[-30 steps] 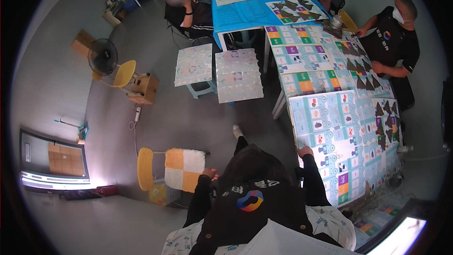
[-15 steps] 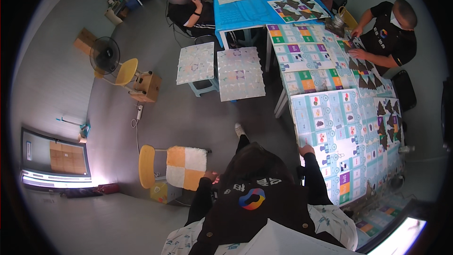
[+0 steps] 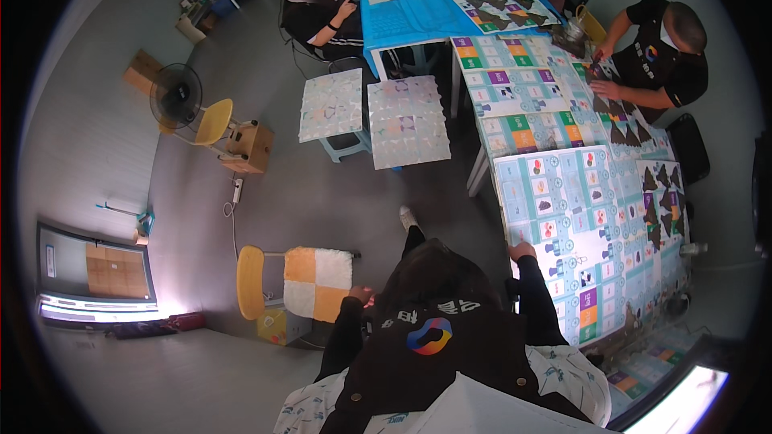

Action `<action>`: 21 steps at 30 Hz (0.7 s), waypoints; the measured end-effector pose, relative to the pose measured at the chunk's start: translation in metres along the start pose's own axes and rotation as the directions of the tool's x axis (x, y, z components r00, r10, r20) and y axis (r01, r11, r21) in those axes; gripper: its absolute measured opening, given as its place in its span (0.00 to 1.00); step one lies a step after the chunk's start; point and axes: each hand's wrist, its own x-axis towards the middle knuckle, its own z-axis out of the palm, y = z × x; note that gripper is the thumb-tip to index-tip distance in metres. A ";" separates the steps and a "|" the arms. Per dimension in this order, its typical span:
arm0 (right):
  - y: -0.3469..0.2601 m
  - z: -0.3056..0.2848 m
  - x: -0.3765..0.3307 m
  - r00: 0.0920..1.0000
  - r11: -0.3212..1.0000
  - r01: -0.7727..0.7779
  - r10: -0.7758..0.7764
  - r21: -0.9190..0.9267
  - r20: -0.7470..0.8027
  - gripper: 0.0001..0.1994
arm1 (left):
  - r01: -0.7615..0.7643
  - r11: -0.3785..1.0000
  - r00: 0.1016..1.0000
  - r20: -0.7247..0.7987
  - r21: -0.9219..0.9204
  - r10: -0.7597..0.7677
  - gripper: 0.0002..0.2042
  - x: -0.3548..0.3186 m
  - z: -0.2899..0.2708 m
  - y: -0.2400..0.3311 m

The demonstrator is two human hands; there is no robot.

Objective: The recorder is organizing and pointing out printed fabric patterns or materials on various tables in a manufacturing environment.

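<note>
My left hand hangs beside the chair with the orange-and-white checked cushion. Its fingers are loosely bent and apart, with nothing visible in them. At the left edge of the table, my right hand has its fingers bent over the border of a large printed sheet. The sheet is light blue, with small fruit pictures and cart shapes, and lies flat over other printed sheets. The underside of my right hand's grip is hidden.
Across the table a co-worker handles a sheet with dark cut pieces. Ahead stand a blue-covered table and stools bearing pale sheets. To the left are a fan, yellow chair and cardboard box.
My hands stay in nearly the same places. The seated person at the blue table has lowered a raised hand and leans forward. The co-worker's hands have shifted slightly over the sheet.
</note>
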 end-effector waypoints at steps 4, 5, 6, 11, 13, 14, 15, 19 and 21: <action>0.000 0.002 0.000 0.999 0.999 -0.027 0.028 0.022 -0.026 0.30 | 0.016 0.999 1.000 0.021 -0.034 -0.016 0.12 0.002 0.001 -0.003; 0.000 0.001 0.001 0.999 0.999 -0.027 0.028 0.019 -0.024 0.31 | 0.008 0.999 1.000 0.027 -0.047 -0.007 0.11 0.004 0.002 -0.005; 0.000 0.001 0.002 0.999 0.999 -0.028 0.028 0.016 -0.022 0.31 | 0.011 0.999 1.000 0.029 -0.042 -0.010 0.11 0.007 0.002 -0.008; 0.003 -0.002 0.002 0.999 0.998 -0.039 0.039 0.044 -0.004 0.30 | 0.023 0.987 0.997 0.071 -0.159 -0.012 0.11 0.023 0.007 -0.026; 0.002 -0.002 0.002 0.999 0.999 -0.037 0.038 0.039 -0.004 0.30 | 0.047 0.983 0.996 0.078 -0.180 -0.033 0.11 0.024 0.009 -0.029; 0.002 -0.002 0.002 1.000 0.999 -0.030 0.030 0.031 -0.002 0.30 | 0.070 0.977 0.995 0.085 -0.202 -0.053 0.10 0.025 0.010 -0.031; 0.003 -0.001 0.002 1.000 0.999 -0.026 0.026 0.025 -0.002 0.29 | 0.068 0.977 0.995 0.086 -0.200 -0.052 0.10 0.024 0.010 -0.029; 0.003 0.004 0.001 0.999 0.999 -0.038 0.038 0.035 -0.005 0.29 | 0.023 0.990 0.998 0.055 -0.137 -0.016 0.10 0.011 0.005 -0.017; 0.005 0.008 0.001 1.000 0.999 -0.028 0.028 0.028 -0.009 0.29 | -0.012 0.998 0.999 0.031 -0.055 0.013 0.11 0.008 0.002 -0.011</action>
